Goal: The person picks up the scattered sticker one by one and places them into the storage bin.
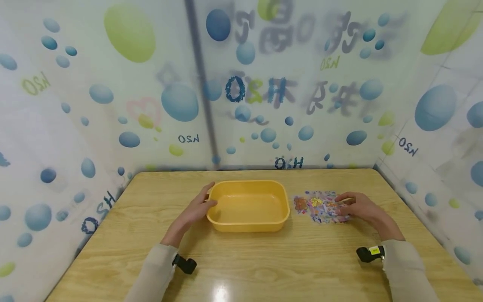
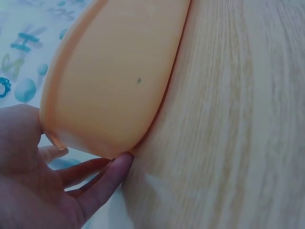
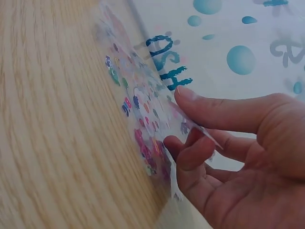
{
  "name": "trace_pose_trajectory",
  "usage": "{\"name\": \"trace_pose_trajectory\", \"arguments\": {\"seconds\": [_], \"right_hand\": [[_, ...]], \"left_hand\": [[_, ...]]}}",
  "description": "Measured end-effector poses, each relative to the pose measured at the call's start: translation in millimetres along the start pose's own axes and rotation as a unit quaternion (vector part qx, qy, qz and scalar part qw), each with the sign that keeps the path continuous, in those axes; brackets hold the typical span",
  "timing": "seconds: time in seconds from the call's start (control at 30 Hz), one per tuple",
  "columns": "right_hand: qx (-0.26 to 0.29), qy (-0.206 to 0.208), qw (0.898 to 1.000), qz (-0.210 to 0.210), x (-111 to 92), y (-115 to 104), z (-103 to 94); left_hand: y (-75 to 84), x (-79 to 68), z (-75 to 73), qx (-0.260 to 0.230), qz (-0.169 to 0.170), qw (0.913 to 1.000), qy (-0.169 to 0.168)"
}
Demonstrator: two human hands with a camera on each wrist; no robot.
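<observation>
A yellow plastic basin [image 1: 247, 227], rectangular with rounded corners, sits on the wooden table in the head view. My left hand [image 1: 197, 207] grips its left end, the thumb at the rim and the other fingers against the outer wall. The left wrist view shows that wall [image 2: 119, 81] close up, with a small dark mark on it. To the basin's right lies a clear sheet of colourful stickers [image 1: 320, 207]. My right hand [image 1: 360, 206] pinches the sheet's right edge. In the right wrist view the sheet [image 3: 143, 105] passes between the thumb and curled fingers [image 3: 198, 152].
The light wooden table [image 1: 264, 264] has a curtain [image 1: 241, 138] printed with bubbles and letters behind it, continuing along both sides. Small black cameras sit on the left wrist [image 1: 185, 264] and right wrist [image 1: 370, 253], at the sleeve cuffs.
</observation>
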State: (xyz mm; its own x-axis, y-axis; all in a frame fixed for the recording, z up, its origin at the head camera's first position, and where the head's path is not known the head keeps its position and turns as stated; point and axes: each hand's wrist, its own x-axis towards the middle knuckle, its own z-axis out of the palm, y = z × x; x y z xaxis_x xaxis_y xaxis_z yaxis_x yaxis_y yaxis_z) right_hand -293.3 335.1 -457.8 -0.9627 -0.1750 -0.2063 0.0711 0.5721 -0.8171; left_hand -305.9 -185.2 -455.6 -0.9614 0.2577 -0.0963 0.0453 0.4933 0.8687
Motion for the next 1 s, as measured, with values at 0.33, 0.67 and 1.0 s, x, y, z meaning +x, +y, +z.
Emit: {"name": "trace_pose_trajectory", "arguments": {"seconds": [0.33, 0.67, 1.0], "right_hand": [[0.037, -0.009, 0.999, 0.002, -5, -5, 1.2], [0.068, -0.037, 0.996, -0.042, -1, -3, -1.0], [0.036, 0.044, 0.997, -0.048, -7, -17, -3.3]], "left_hand": [[-1.1, -0.3, 0.1, 0.008, -0.005, 0.9999, 0.012], [-2.3, -0.4, -1.4, 0.017, -0.005, 0.9997, 0.014], [-2.1, -1.6, -2.7, 0.012, 0.004, 0.9998, 0.013]]}}
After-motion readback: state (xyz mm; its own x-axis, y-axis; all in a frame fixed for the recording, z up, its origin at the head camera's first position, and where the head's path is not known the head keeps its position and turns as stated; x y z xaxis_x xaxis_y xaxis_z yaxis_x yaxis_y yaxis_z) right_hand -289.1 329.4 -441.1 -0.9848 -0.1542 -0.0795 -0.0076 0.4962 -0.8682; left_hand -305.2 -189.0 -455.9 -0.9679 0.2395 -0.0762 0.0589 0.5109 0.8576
